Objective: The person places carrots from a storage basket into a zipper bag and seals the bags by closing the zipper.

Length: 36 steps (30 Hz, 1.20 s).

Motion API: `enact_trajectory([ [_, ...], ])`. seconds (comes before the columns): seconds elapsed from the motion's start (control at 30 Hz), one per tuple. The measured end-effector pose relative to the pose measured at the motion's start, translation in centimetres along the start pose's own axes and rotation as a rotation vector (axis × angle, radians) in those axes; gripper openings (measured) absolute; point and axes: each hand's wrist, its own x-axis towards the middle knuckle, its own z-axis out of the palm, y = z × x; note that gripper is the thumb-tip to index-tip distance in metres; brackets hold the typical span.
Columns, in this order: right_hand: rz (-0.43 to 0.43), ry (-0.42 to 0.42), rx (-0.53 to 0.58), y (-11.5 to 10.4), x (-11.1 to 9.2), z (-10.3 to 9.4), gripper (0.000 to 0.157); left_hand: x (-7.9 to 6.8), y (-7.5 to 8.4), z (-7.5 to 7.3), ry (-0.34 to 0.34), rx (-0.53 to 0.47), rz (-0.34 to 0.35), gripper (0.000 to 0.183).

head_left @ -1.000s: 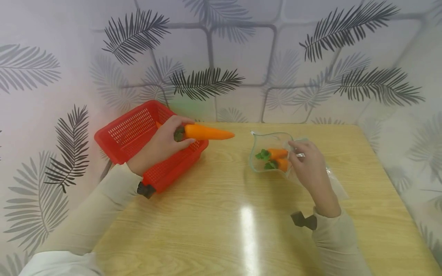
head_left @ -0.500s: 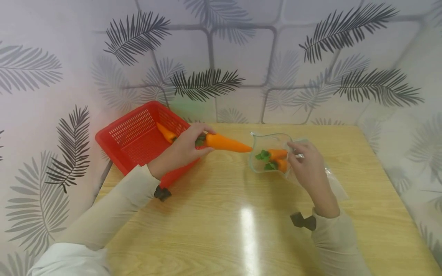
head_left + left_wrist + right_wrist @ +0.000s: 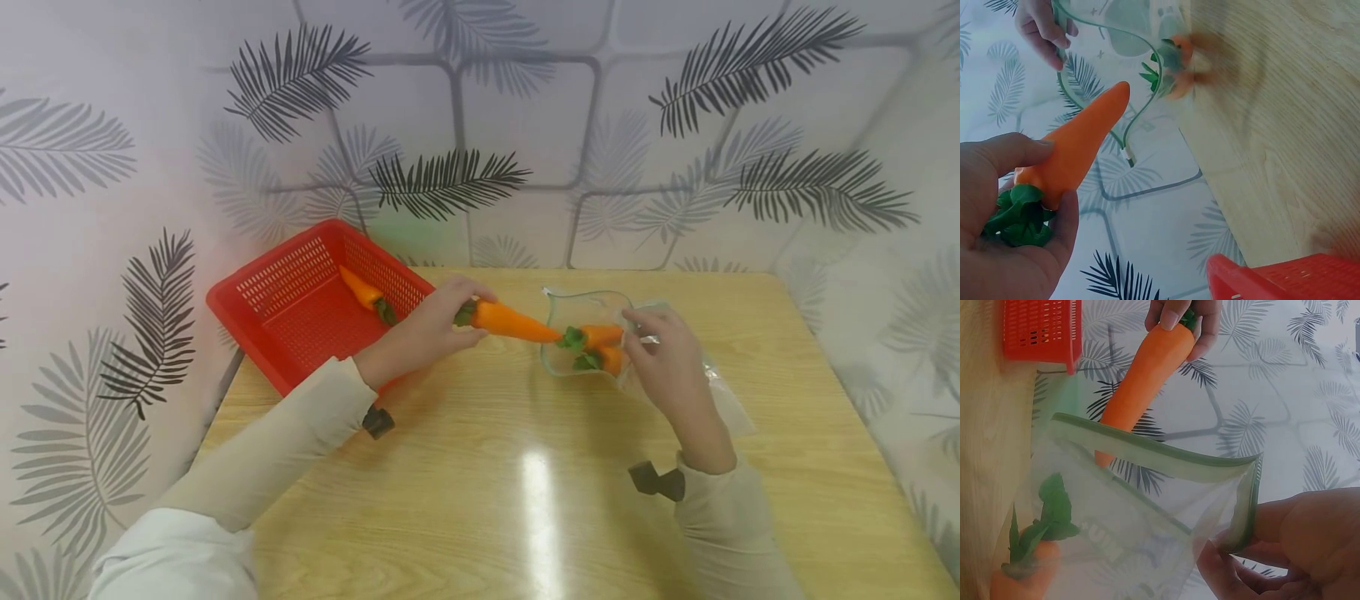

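My left hand grips an orange carrot with green leaves near its leafy top. The carrot's narrow tip points right, at the mouth of a clear zip bag with a green rim. In the right wrist view that tip lies behind the bag's near rim, inside the opening. My right hand pinches the rim at one side, and the mouth stands spread. Inside the bag are two carrots, an upper carrot and a lower carrot, leaves toward the opening; their far ends are hidden behind my right hand.
A red plastic basket with perforated walls stands at the left, partly behind my left forearm. One carrot lies in it. Everything rests on a wooden table, against a leaf-patterned wall covering.
My left hand has carried the carrot from above the basket to the right, its tip reaching the bag's mouth. The carrot in the basket has come into fuller view. My right hand has barely moved.
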Motion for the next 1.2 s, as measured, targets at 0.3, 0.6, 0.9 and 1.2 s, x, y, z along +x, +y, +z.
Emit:
enact_trajectory([
  [0.3, 0.0, -0.008, 0.008, 0.0, -0.1, 0.0, 0.028, 1.0, 0.1, 1.2, -0.009, 0.037, -0.021, 0.04],
  [0.6, 0.005, -0.012, 0.019, 0.1, -0.1, 0.1, 0.028, 2.2, 0.5, 2.8, 0.025, 0.131, 0.016, 0.037],
  [0.9, -0.001, -0.013, 0.022, 0.1, 0.0, 0.2, 0.027, 3.1, 0.6, 4.1, 0.032, 0.17, 0.049, 0.036],
  [1.2, -0.006, -0.015, 0.038, 0.0, -0.1, 0.3, 0.027, 3.8, 0.2, 5.3, 0.002, 0.171, 0.011, 0.038],
])
